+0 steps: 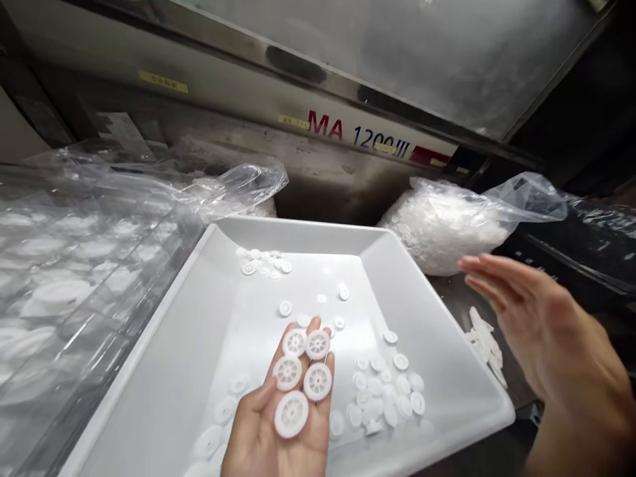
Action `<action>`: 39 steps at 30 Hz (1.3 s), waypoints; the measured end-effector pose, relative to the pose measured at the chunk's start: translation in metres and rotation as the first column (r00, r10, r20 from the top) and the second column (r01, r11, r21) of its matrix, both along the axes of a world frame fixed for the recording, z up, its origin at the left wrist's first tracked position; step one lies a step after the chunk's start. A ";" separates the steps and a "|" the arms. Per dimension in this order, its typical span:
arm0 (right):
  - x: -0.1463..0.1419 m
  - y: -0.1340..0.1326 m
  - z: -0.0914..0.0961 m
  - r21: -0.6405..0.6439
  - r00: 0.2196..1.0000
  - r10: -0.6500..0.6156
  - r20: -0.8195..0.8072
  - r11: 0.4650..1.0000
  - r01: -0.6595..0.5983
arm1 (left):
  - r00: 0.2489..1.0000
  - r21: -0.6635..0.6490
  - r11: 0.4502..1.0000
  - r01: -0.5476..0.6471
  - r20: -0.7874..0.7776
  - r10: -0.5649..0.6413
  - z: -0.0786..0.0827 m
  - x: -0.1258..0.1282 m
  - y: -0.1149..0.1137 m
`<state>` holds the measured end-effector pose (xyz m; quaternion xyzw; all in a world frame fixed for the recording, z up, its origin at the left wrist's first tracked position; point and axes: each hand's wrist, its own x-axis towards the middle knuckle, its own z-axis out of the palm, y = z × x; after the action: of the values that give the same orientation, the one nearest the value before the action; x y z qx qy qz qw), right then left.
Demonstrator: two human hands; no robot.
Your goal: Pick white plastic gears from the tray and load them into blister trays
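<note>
My left hand (261,430) lies palm up over the white tray (293,233), with several small white plastic spoked wheels (298,374) resting on the palm and fingers. More of these wheels lie loose in the tray, in a cluster (385,394) right of my left hand and a smaller group (263,263) near the far rim. My right hand (527,311) hangs open and empty above the dark tabletop, just right of the tray's right rim, fingers together and touching nothing.
A clear plastic bag of white parts (442,228) sits beyond the tray's far right corner. White plastic runner pieces (484,341) lie on the tabletop (467,298). Stacked clear packaging (74,265) fills the left side. Behind stands a steel machine panel (348,126) marked MA 1200III.
</note>
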<state>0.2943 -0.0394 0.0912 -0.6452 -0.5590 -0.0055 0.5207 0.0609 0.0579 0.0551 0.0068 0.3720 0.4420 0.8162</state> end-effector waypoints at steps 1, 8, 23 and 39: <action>-0.019 -0.007 -0.017 0.076 0.986 0.115 -0.121 0.991 -0.107 | 1.000 0.010 1.000 -0.013 0.014 0.013 0.001 0.001 -0.002; -0.100 -0.008 -0.085 0.138 0.774 0.225 -0.592 0.974 -0.178 | 0.994 -0.024 0.999 -0.036 0.105 0.038 0.003 -0.001 -0.011; -0.138 -0.008 -0.091 -0.202 0.989 -0.099 -0.107 0.976 0.076 | 0.971 -0.010 1.000 0.000 0.240 0.002 -0.007 -0.003 -0.014; -0.139 -0.005 -0.087 -0.176 0.977 0.066 0.204 0.984 -0.030 | 0.954 -0.010 1.000 0.015 0.299 -0.011 -0.011 -0.004 -0.011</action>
<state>0.1549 -0.0448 0.0044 -0.6698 -0.6245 -0.0126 0.4016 0.0571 0.0467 0.0440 -0.0627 0.2471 0.4304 0.8659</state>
